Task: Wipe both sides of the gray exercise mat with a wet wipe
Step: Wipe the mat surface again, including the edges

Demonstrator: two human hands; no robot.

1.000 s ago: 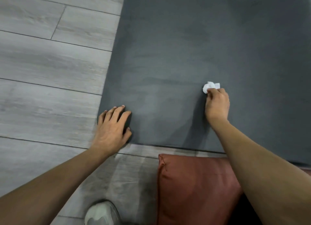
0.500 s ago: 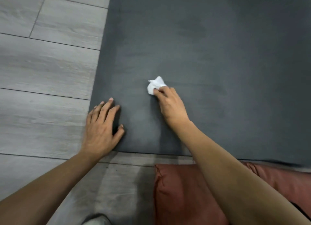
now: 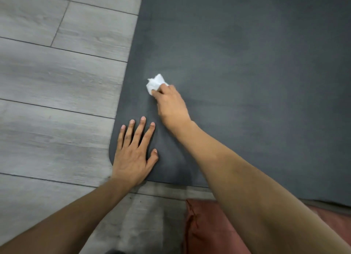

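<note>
The gray exercise mat [image 3: 247,73] lies flat on the floor and fills the upper right of the view. My right hand [image 3: 171,105] grips a crumpled white wet wipe [image 3: 154,83] and holds it against the mat close to its left edge. My left hand [image 3: 133,155] lies flat with spread fingers on the mat's near left corner, just below the right hand. Fainter streaks mark the mat around the wipe.
Gray wood-plank floor [image 3: 57,82] runs along the mat's left side and near edge. A reddish-brown cushion [image 3: 209,229] lies at the bottom, under my right forearm, just short of the mat's near edge.
My right hand has slid the wipe leftward across the mat, from its middle to near the left edge. The left hand has stayed on the corner.
</note>
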